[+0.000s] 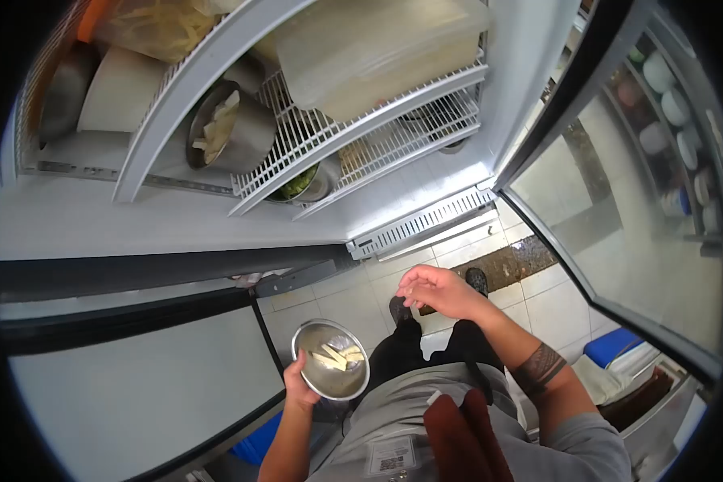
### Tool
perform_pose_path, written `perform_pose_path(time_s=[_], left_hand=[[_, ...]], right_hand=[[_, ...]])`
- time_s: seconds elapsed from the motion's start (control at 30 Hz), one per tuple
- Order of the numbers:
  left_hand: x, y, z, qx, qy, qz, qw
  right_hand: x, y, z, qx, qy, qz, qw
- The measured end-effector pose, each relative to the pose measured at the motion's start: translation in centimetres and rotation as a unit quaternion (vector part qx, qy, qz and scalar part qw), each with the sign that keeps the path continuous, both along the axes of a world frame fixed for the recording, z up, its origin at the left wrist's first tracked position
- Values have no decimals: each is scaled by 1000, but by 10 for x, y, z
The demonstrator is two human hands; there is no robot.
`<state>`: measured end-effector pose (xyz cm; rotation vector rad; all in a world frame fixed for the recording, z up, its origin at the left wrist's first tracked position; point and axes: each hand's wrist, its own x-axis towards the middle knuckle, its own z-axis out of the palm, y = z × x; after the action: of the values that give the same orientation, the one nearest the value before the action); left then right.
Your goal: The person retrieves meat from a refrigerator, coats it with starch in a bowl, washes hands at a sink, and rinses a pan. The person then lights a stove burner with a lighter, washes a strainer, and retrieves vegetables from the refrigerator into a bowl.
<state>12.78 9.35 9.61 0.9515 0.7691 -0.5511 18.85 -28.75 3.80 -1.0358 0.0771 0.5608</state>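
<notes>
My left hand (299, 384) grips the rim of a round metal bowl (361, 376), thumb over the edge. Inside the bowl lie several pale, cut sticks (335, 357) of some food; I cannot tell which kind. My right hand (446, 291) hovers over the floor near my shoes, fingers loosely bent and a little apart, with nothing plainly in it. In front of both hands stands a refrigerator (169, 225) with its glass door (570, 241) swung out to the right.
Wire shelves (297, 149) hold a metal pot (249, 136) with pale pieces, a large translucent container (377, 60) and a container with greens (299, 183). A second, closed door panel (136, 394) lies left of the bowl. A blue-lidded item (613, 347) sits at the right, above the tiled floor (345, 301).
</notes>
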Motion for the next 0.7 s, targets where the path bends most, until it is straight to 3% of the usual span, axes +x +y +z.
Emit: perform_pose_path(time_s=[0.17,0.23,0.33,0.43,0.5,0.53,0.57,0.6,0.63,0.67,0.7], left_hand=[[-36,-47,7,2,11,58,998],[-42,-52,0,-72,-4,69,995],[-49,-53,-3,-86,-40,65,993],[-55,-52,4,-78,-71,71,992],[-60,-50,8,-76,-84,61,992],[-61,-50,9,-75,-96,66,990],[-65,-49,9,-72,-104,70,989],[-70,-51,8,-62,-105,90,988],[-73,-52,10,-52,-103,95,989],[-74,-55,14,-49,-104,95,989],[-76,-58,17,-45,-105,97,989]], right_hand=[[30,-39,18,-53,-70,40,995],[49,-51,57,-103,-106,15,989],[76,-64,149,-90,-181,-99,974],[106,-77,252,-197,-479,-309,798],[136,-90,322,-304,-604,-416,608],[159,-93,336,-351,-590,-444,575],[176,-89,351,-369,-529,-479,595],[190,-91,364,-472,-501,-448,570],[205,-87,373,-482,-480,-385,624],[215,-85,382,-533,-459,-244,667],[222,-69,372,-557,-516,-224,611]])
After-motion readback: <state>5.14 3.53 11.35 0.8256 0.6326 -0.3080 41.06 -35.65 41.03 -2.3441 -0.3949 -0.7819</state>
